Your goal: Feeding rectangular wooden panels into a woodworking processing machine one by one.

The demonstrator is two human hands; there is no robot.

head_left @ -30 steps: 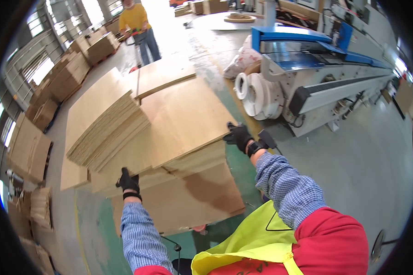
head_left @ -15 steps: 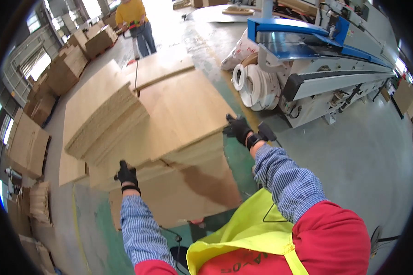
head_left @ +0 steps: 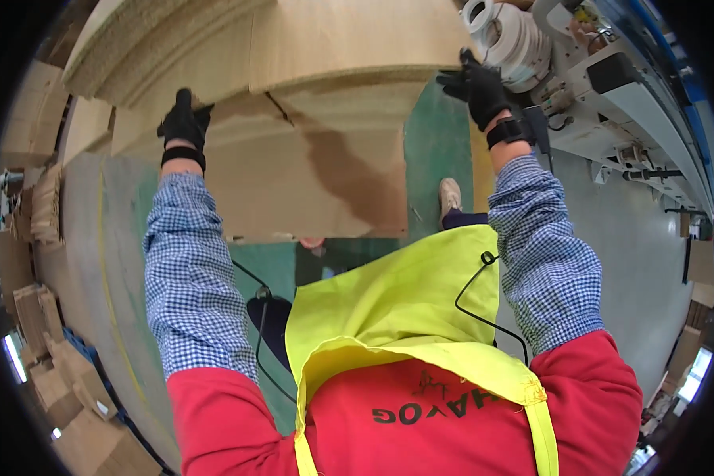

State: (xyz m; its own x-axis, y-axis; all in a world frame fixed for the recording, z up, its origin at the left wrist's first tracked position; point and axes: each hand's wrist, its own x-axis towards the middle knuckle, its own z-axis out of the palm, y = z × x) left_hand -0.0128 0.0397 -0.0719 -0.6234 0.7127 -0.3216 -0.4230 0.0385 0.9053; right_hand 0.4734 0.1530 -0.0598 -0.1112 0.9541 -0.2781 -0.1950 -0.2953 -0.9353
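Gloved left hand [head_left: 185, 123] and right hand [head_left: 479, 89], digits parted, are beside the stacked boards [head_left: 345, 40], grip unclear

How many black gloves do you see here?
2: one glove is on the left hand, by the front edge of the wooden boards; the other glove is on the right hand, near their right corner. Any elsewhere may be hidden.
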